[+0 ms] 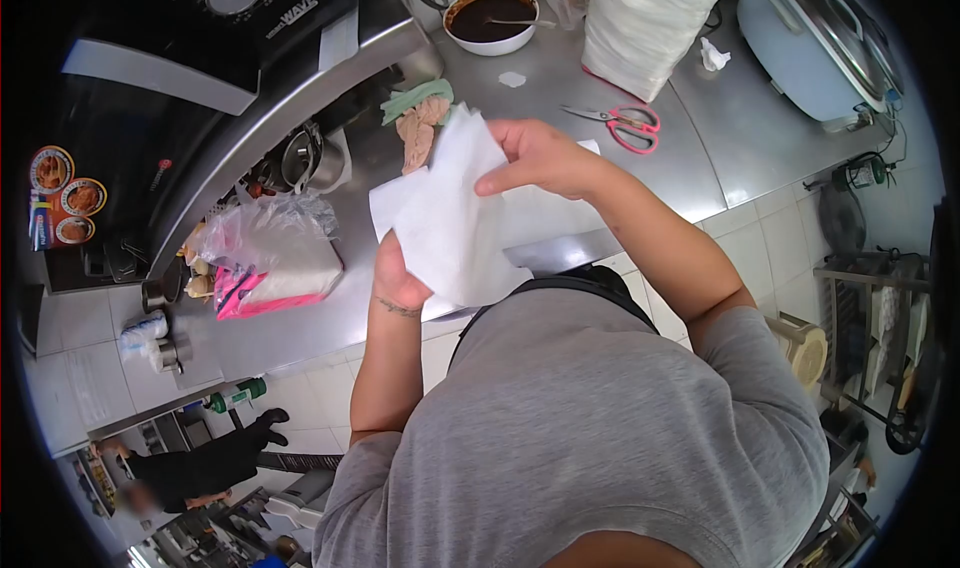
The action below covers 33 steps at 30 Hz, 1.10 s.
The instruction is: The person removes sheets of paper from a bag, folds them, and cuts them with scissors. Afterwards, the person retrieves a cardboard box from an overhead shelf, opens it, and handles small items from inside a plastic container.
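Thin white sheets [430,213], paper or cloth, are spread and folded between my two hands above the steel counter. My left hand [398,276] holds their lower left part, with the thumb on top and the other fingers hidden beneath. At the upper right edge, my right hand [540,158] grips the sheets between thumb and fingers, partly covered by the white material. More white material stretches right, below my right wrist. Pink-handled scissors [632,128] lie open to the right of my right hand. Crumpled green and tan cloths or gloves [418,118] lie just behind the sheets.
On the steel counter [690,168] are a bowl of dark sauce [490,23] with a utensil, a wrapped white stack [645,28], a lidded light-blue container [815,48] and a pink-and-clear plastic package [280,263]. A black appliance [120,128] stands left. Another person [200,468] is at lower left.
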Each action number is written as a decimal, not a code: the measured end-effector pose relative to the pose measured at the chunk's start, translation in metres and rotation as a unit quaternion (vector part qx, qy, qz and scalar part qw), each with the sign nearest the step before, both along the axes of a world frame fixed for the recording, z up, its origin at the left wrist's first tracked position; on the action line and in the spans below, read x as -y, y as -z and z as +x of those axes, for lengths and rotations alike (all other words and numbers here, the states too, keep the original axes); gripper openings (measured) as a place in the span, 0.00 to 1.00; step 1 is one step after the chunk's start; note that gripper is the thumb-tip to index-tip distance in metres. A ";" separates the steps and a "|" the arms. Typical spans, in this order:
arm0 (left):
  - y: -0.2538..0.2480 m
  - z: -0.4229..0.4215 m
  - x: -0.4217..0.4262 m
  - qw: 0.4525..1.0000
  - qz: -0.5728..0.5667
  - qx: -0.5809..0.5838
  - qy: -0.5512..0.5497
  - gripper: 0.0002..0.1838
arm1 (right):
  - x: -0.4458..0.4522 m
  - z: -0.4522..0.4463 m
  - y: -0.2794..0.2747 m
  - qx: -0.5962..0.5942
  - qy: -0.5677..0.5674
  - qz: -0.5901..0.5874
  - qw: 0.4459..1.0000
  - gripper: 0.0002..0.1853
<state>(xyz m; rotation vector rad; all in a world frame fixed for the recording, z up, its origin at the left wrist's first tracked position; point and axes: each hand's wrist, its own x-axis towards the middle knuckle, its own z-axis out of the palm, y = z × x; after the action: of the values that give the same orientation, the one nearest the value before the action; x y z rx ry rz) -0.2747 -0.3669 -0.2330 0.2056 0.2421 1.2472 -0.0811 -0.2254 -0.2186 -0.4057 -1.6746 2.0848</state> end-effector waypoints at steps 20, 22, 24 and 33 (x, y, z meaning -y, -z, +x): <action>0.093 -0.009 -0.032 0.844 -0.114 -0.493 -0.178 0.15 | -0.039 0.111 0.110 0.232 0.216 -0.065 0.946 0.18; 0.135 -0.005 -0.043 0.829 -0.120 -0.521 -0.162 0.14 | -0.035 0.110 0.138 0.272 0.299 0.016 0.915 0.18; 0.159 -0.002 -0.052 0.780 -0.153 -0.592 -0.133 0.12 | -0.035 0.109 0.164 0.310 0.355 0.107 0.875 0.19; 0.168 -0.008 -0.060 0.724 -0.179 -0.652 -0.139 0.11 | -0.031 0.096 0.164 0.330 0.436 0.152 0.823 0.24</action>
<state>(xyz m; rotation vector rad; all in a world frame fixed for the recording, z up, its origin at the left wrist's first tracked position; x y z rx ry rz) -0.2828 -0.3070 -0.4013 0.7179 1.7889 1.1137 0.0149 -0.1943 -0.3823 -1.5680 -1.6197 1.0075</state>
